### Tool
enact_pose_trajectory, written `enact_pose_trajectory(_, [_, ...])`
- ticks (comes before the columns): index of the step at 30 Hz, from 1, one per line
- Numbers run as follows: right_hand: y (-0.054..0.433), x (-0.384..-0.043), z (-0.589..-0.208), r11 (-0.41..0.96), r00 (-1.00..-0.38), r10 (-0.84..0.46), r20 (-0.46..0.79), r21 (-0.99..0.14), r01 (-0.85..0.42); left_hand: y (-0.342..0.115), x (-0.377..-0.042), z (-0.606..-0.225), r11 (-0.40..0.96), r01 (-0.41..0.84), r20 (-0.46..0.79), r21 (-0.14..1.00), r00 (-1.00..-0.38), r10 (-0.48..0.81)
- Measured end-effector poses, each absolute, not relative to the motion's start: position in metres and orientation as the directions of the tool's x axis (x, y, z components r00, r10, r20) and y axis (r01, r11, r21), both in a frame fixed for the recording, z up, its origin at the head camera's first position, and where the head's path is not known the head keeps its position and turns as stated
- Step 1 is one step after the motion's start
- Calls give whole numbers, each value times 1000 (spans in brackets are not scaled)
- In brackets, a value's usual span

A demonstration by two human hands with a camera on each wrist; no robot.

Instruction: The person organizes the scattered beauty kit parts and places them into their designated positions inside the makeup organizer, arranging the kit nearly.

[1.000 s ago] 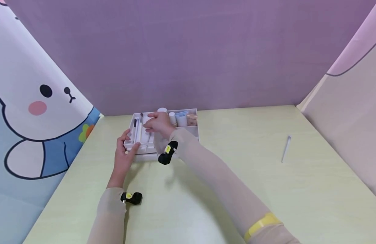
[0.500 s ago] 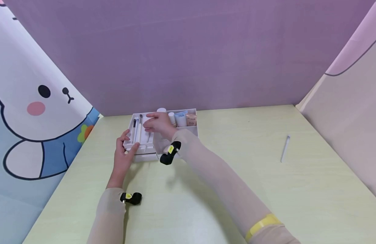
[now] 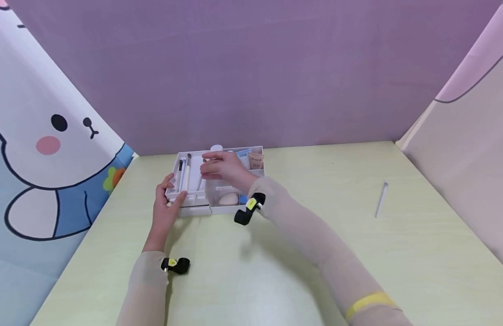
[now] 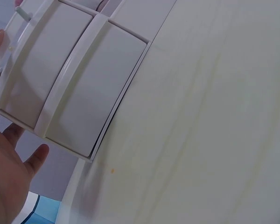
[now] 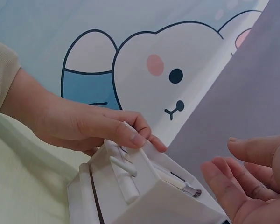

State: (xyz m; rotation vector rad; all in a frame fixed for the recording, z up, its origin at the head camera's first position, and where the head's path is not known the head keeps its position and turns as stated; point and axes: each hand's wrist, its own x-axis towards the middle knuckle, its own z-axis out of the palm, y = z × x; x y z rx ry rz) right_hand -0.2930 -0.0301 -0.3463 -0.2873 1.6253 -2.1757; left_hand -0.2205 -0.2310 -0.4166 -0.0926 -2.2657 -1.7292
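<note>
A white cosmetics organizer point(image 3: 190, 199) stands at the back of the table, with drawer fronts point(image 4: 92, 88) showing in the left wrist view. My left hand point(image 3: 166, 212) grips its front left corner, thumb on the front and fingers along the side. In the upper left tray lie several makeup brushes point(image 3: 187, 174); the right wrist view shows one dark bristle tip point(image 5: 194, 191). My right hand point(image 3: 224, 169) is over the middle of the organizer, fingers loosely bent and holding nothing. It partly covers the bottles and tubes behind. A pale rounded object point(image 3: 229, 199) sits in the front compartment.
A blue-and-white tube point(image 3: 244, 157) and a beige tube point(image 3: 256, 160) stand in the back right compartment, near a white round cap point(image 3: 216, 148). A thin white stick point(image 3: 381, 199) lies on the right of the table. A purple backdrop point(image 3: 251, 72) rises behind.
My right hand has moved right, away from the brush tray. The pale rounded object in the front compartment has come into fuller view. My left hand stays put.
</note>
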Motion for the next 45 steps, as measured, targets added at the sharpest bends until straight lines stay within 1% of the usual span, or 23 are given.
enact_pose_trajectory(5, [-6,-291,-347,-210,-881,-468,-73,-959,191,-242,-232,-439,277,235,280,932,-950,-136])
enact_pose_trajectory(13, [29,-293,-355,-155,-910,-400,-105,-971,180,-243,-228,-439,278,207,253,938,-957,-141])
enact_pose_trajectory(18, [50,-291,-356,-140,-918,-380,-109,-975,174,-238,-222,-429,268,181,223,946,-965,-136])
enact_pose_trajectory(22, [67,-289,-354,-116,-917,-384,-108,-980,164,-231,-213,-413,286,199,243,937,-962,-125])
enact_pose_trajectory(26, [86,-289,-353,-74,-917,-380,-123,-984,163,-228,-211,-409,300,200,246,933,-962,-122])
enact_pose_trajectory(31, [114,-287,-356,-32,-932,-327,-158,-984,178,-235,-222,-423,267,178,220,947,-966,-136])
enact_pose_trajectory(36, [144,-285,-363,-24,-939,-313,-142,-987,158,-240,-231,-439,261,228,269,938,-953,-136])
enact_pose_trajectory(40, [168,-283,-369,-13,-941,-314,-123,-991,134,-240,-233,-441,261,258,299,930,-945,-134])
enact_pose_trajectory(45, [199,-280,-375,-12,-952,-281,-121,-991,130,-240,-233,-441,265,258,302,929,-943,-143])
